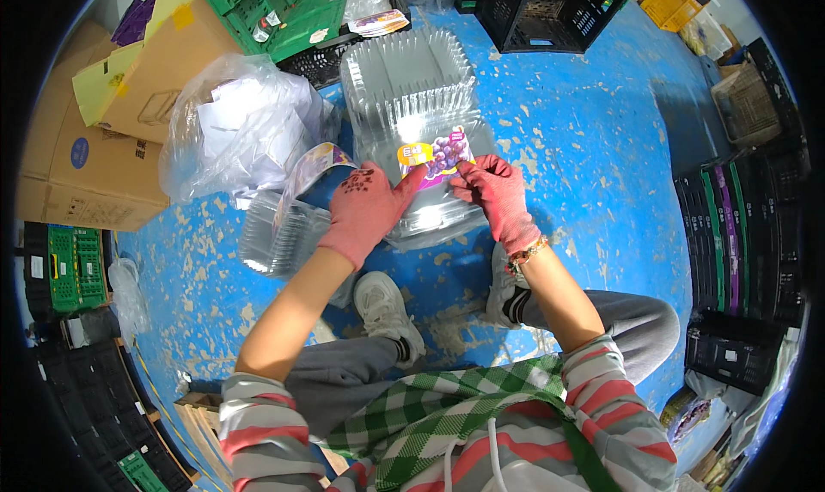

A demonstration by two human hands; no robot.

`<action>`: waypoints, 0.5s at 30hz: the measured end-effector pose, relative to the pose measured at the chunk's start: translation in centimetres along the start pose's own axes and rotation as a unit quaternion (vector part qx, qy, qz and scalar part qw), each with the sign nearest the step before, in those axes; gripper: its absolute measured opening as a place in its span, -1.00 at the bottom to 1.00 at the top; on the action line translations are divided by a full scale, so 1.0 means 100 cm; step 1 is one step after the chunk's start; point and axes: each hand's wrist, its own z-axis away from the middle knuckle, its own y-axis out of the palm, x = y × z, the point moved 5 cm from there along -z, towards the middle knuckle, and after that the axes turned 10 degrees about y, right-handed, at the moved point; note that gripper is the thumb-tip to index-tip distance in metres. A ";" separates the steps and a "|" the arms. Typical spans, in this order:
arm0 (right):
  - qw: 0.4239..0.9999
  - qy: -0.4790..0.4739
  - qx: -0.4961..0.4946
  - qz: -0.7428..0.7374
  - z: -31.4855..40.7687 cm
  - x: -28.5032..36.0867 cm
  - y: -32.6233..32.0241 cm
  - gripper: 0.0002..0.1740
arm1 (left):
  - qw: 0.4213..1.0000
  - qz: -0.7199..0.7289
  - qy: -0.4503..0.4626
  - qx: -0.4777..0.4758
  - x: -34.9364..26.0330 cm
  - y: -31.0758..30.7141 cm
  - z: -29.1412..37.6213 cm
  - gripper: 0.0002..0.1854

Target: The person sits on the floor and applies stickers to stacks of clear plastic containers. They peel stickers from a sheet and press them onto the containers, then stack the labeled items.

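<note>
A clear plastic clamshell box (445, 224) lies on the blue floor in front of me, beside a taller stack of clear ribbed containers (407, 63). A purple and orange grape label (441, 157) with printed writing rests on the box's top. My left hand (368, 202), in a pink work glove, stretches a finger onto the label's lower left edge. Its other fingers are partly hidden. Near that hand curls a strip of printed labels (301, 170). My right hand (499, 199), gloved too, pinches the label's right edge between thumb and fingers.
A clear bag of white paper (242, 128) stands left, by cardboard boxes (106, 189). Another clear container (283, 234) lies near my left forearm. More labels (378, 23) sit beyond the stack. A black crate (548, 8) is at the back; folded crates (741, 234) line the right.
</note>
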 end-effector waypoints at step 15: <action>0.610 -0.469 0.034 0.638 0.040 0.032 0.033 -0.37 | 0.991 0.105 -0.065 -0.056 0.021 0.035 -0.007 -0.20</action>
